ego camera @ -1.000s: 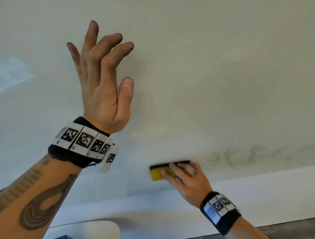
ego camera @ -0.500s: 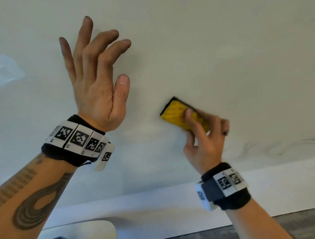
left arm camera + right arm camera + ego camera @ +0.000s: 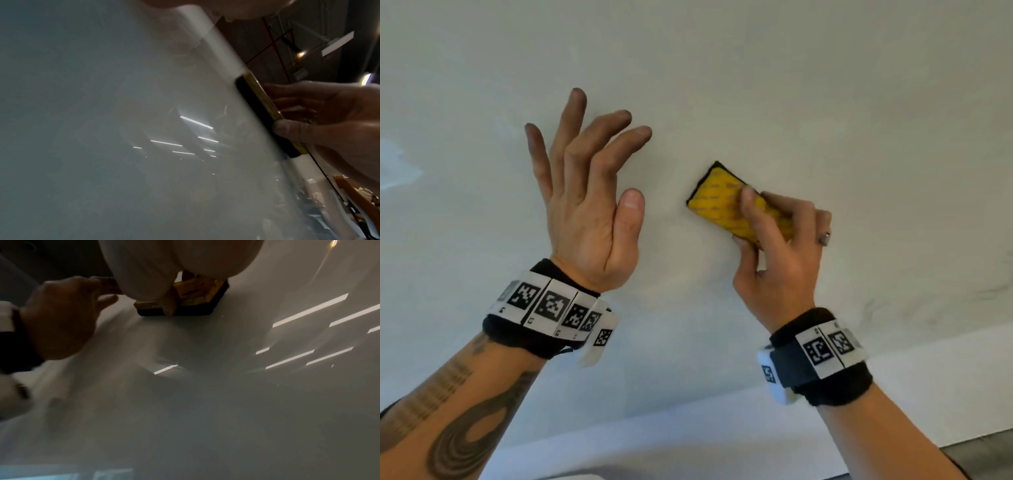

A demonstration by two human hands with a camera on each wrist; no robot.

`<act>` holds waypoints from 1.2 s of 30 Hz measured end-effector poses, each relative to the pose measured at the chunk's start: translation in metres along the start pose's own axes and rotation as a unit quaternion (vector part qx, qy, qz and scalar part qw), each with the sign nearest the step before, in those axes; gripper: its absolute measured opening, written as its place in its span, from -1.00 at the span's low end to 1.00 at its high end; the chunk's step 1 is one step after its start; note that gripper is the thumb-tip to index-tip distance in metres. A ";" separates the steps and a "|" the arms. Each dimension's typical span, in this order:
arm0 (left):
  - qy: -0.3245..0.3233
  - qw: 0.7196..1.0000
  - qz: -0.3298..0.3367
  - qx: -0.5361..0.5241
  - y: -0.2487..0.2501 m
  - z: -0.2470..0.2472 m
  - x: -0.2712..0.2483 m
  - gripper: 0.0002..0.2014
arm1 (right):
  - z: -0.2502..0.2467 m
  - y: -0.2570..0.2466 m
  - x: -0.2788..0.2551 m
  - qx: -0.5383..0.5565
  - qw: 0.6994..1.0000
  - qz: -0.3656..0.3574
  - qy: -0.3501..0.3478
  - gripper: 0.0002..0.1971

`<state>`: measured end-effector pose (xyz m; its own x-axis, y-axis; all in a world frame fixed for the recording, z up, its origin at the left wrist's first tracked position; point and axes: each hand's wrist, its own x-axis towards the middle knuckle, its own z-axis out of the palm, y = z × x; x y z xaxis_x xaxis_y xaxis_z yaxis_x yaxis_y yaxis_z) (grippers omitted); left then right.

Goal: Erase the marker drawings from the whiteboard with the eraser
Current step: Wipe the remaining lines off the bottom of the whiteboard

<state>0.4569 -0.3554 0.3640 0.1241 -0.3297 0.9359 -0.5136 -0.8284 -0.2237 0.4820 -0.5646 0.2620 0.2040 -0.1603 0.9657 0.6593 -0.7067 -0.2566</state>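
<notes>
A yellow eraser (image 3: 726,202) with a black felt pad lies tilted against the whiteboard (image 3: 825,102). My right hand (image 3: 774,236) grips its lower right end, thumb on one edge and fingers over the back. In the left wrist view the eraser (image 3: 265,113) shows edge-on, its black felt flat on the board. In the right wrist view the eraser (image 3: 191,298) sits under my fingers. My left hand (image 3: 589,192) is raised to the left of the eraser with fingers spread, its fingertips at the board. Faint smeared marker traces (image 3: 914,305) remain at the lower right.
The board's white lower frame (image 3: 722,428) runs along the bottom, with grey floor (image 3: 983,455) beyond it at the lower right. Ceiling lights reflect in the glossy board (image 3: 185,138). A pale reflection patch (image 3: 397,168) shows at the far left.
My right hand swept the eraser up from the board's lower edge to mid-board, then slightly left. The squiggle marks by the lower edge have smeared fainter. My left hand stayed raised and spread.
</notes>
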 end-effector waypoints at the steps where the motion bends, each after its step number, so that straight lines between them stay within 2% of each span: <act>1: 0.001 1.000 -0.001 -0.005 -0.001 -0.001 0.000 -0.52 | 0.009 -0.014 -0.007 0.004 1.000 -0.021 -0.011 -0.46; 4: -0.015 1.000 -0.007 -0.003 -0.001 -0.005 0.000 -0.53 | 0.020 -0.022 -0.085 -0.027 0.987 -0.115 -0.111 -0.39; 6: -0.055 0.998 -0.003 0.041 -0.001 -0.005 -0.001 -0.54 | 0.006 0.001 -0.130 -0.064 0.980 -0.101 -0.157 -0.37; 8: -0.098 0.989 0.007 0.109 0.000 -0.003 -0.002 -0.52 | -0.009 0.020 -0.137 -0.083 0.983 -0.056 -0.153 -0.28; 10: -0.118 0.983 0.013 0.142 -0.001 -0.002 -0.001 -0.46 | -0.016 0.026 -0.109 -0.075 0.991 0.021 -0.106 -0.28; 13: -0.129 0.982 0.016 0.140 -0.002 -0.002 -0.002 -0.42 | -0.022 0.041 -0.037 -0.054 0.983 0.165 0.060 -0.37; 14: -0.131 0.981 0.018 0.141 -0.002 -0.002 -0.002 -0.41 | -0.024 0.048 -0.017 -0.046 0.975 0.191 0.105 -0.37; 16: -0.131 0.980 0.024 0.150 -0.002 -0.003 -0.003 -0.41 | -0.023 0.050 -0.003 -0.055 0.971 0.195 0.128 -0.37; 18: -0.126 0.979 0.027 0.160 -0.002 -0.001 -0.003 -0.42 | -0.018 0.041 -0.033 -0.062 0.987 0.129 0.070 -0.42; 20: -0.119 0.979 0.023 0.165 -0.001 0.001 -0.004 -0.43 | -0.017 0.036 -0.105 -0.091 0.992 0.054 -0.064 -0.39; 22: -0.105 0.980 0.018 0.168 0.000 0.002 -0.004 -0.45 | -0.025 0.044 -0.179 -0.128 0.970 0.021 -0.206 -0.32; 24: -0.092 0.984 0.002 0.153 0.001 0.005 -0.003 -0.49 | -0.039 0.067 -0.216 -0.147 0.957 0.004 -0.252 -0.22; 26: -0.076 0.991 -0.026 0.107 0.006 0.009 0.000 -0.54 | -0.051 0.091 -0.206 -0.139 0.960 0.021 -0.241 -0.22; 28: -0.066 0.994 -0.050 0.067 0.017 0.018 0.004 -0.57 | -0.064 0.117 -0.170 -0.130 0.972 0.125 -0.154 -0.37; 30: -0.057 0.995 -0.031 0.073 0.033 0.031 0.011 -0.58 | -0.080 0.150 -0.124 -0.118 0.960 0.247 -0.063 -0.43; 31: -0.054 0.995 -0.013 0.081 0.042 0.039 0.015 -0.59 | -0.085 0.162 -0.107 -0.112 0.953 0.279 -0.021 -0.44; 33: -0.047 0.995 0.013 0.093 0.057 0.055 0.023 -0.58 | -0.081 0.159 -0.095 -0.111 0.954 0.278 0.010 -0.46; 34: -0.048 0.994 0.017 0.092 0.062 0.061 0.025 -0.57 | -0.073 0.143 -0.103 -0.107 0.961 0.255 -0.007 -0.51; 36: -0.050 0.994 0.004 0.096 0.066 0.072 0.027 -0.55 | -0.052 0.098 -0.144 -0.103 0.974 0.175 -0.099 -0.61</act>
<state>0.4873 -0.4520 0.3549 0.2101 -0.3725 0.9039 -0.3448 -0.8934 -0.2881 0.4797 -0.6466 0.1002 0.5399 -0.2948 0.7884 0.3684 -0.7595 -0.5362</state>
